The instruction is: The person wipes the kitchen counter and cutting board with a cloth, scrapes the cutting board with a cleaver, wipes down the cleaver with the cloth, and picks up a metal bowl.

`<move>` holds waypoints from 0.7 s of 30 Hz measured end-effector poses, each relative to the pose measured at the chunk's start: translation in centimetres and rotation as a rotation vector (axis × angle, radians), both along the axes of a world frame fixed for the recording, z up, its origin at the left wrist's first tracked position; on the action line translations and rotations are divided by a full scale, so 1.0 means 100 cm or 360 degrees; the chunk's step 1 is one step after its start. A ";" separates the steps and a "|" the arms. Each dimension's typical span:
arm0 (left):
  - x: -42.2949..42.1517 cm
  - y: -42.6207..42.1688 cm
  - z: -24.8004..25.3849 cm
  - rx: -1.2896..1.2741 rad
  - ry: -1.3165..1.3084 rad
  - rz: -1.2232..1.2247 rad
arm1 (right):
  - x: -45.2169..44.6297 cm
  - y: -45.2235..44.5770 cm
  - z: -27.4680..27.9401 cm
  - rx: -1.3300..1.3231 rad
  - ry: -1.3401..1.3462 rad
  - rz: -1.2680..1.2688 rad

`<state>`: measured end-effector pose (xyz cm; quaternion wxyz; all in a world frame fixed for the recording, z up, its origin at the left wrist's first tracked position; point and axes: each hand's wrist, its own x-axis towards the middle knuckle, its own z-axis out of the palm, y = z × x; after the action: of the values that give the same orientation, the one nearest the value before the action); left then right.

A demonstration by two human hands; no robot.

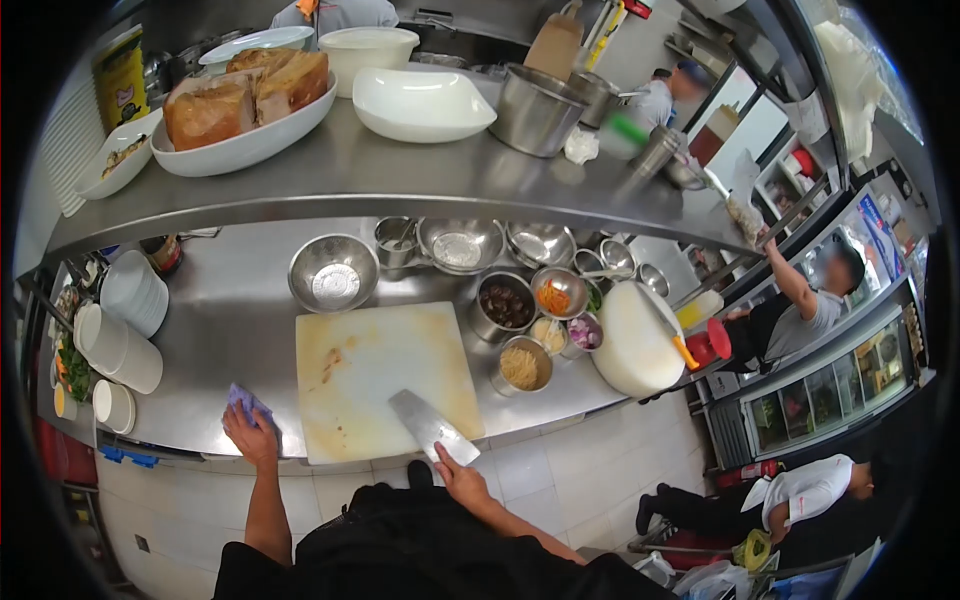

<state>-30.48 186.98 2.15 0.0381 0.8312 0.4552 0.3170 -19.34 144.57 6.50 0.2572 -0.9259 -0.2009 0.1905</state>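
Note:
My left hand (250, 437) presses on a folded purple cloth (246, 400) at the steel counter's front edge, left of the cutting board. In my right hand (462, 478) is a cleaver (425, 420), its broad blade lying over the board's lower right corner. Whether the blade touches the board I cannot tell. The white cutting board (390, 370) is yellowed, with brown food scraps (330, 364) on its left part.
Behind the board stand metal bowls (334, 273) and pots of chopped ingredients (505, 306). A round white board (637, 345) bears an orange-handled knife (684, 350). Bowl stacks (120, 345) line the left. Overhead, a shelf (400, 185) holds meat (240, 100). Co-workers (810, 300) stand at right.

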 end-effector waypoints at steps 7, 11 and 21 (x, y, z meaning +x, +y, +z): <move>-0.004 -0.003 0.005 -0.0035 -0.0047 -0.0030 | -0.004 0.001 -0.006 0.0100 -0.0140 -0.0023; -0.007 0.002 0.001 -0.0138 0.0015 -0.0066 | -0.009 0.009 -0.018 0.0112 -0.0139 -0.0136; -0.044 0.036 0.015 -0.0266 0.0224 -0.0720 | -0.026 0.036 -0.027 0.0184 -0.0263 -0.0339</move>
<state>-34.85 190.59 3.63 0.1447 0.9259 0.2838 0.2030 -21.99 148.17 3.78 0.3115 -0.9381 -0.1327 0.0734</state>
